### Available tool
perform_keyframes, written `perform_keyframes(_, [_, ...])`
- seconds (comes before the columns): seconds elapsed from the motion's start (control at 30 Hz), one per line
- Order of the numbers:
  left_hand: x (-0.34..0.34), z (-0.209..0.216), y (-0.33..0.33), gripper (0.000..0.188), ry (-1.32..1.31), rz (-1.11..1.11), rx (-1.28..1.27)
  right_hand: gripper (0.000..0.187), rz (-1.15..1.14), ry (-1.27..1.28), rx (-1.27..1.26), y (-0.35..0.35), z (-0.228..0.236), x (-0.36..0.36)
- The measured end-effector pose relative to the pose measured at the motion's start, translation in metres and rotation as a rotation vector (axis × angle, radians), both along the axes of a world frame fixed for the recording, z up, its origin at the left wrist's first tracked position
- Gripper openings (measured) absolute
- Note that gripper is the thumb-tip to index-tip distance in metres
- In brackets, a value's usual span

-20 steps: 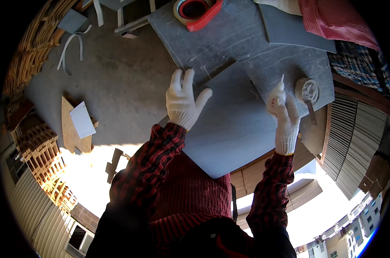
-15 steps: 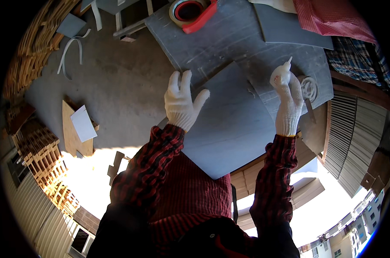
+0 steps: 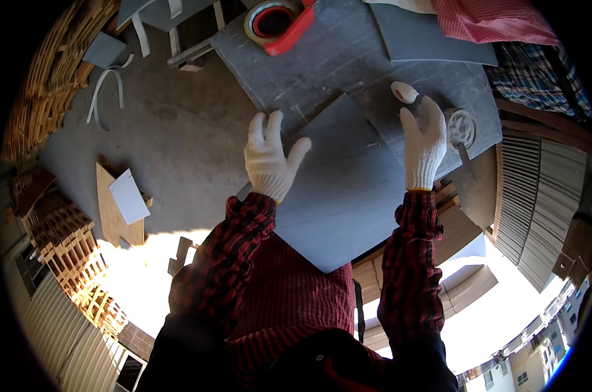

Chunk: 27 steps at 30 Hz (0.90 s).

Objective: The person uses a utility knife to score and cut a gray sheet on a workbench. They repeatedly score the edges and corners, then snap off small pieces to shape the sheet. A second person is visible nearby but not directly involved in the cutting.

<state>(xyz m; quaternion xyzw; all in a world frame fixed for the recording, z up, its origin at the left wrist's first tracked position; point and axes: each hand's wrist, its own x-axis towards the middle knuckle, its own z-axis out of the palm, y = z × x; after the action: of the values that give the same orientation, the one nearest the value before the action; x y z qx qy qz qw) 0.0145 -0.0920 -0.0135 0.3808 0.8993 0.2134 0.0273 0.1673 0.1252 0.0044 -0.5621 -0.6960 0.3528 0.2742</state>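
A grey rectangular panel [image 3: 342,202] lies at an angle on the grey worktop [image 3: 348,55], its near corner by my front. My left hand [image 3: 267,160], in a white knit glove, is open beside the panel's left edge, fingers and thumb apart. On the right, my gloved right hand [image 3: 424,147] is also open and holds nothing. Just beyond its fingertips, a small white squeeze bottle [image 3: 404,92] rests on the worktop; its nozzle cannot be made out. Next to that hand sits a whitish round coil [image 3: 462,129] with a flat dark strip [image 3: 467,161] sticking out.
Tape on a red dispenser [image 3: 276,26] stands at the far side. Another grey sheet [image 3: 427,42] and pink checked cloth [image 3: 492,23] are at the far right, near plaid fabric [image 3: 538,81]. Wooden pallets [image 3: 64,238] stand at left; a wooden board [image 3: 116,202] leans nearby.
My right hand has let go of the white squeeze bottle, which now lies on the worktop, and has drawn slightly back and left. The left hand stays open in nearly the same place.
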Motion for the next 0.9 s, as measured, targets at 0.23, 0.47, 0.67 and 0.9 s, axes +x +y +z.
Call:
perform_keyframes(0.23, [0.002, 0.004, 0.001, 0.07, -0.012, 0.0, -0.025, 0.049, 0.279, -0.306, 0.328, -0.103, 0.016, 0.034])
perform_keyframes(0.47, [0.0, 0.001, -0.001, 0.068, 0.015, -0.025, -0.023, 0.046, 0.441, -0.572, 0.193, -0.108, 0.022, 0.069])
perform_keyframes(0.67, [0.004, 0.006, 0.004, 0.068, -0.055, -0.005, -0.061, 0.05, -0.105, -0.768, -0.096, -0.11, 0.029, 0.198])
perform_keyframes(0.9, [0.002, 0.002, 0.001, 0.066, 0.004, -0.028, -0.057, 0.067, -0.313, 0.04, -0.273, -0.029, 0.046, 0.156])
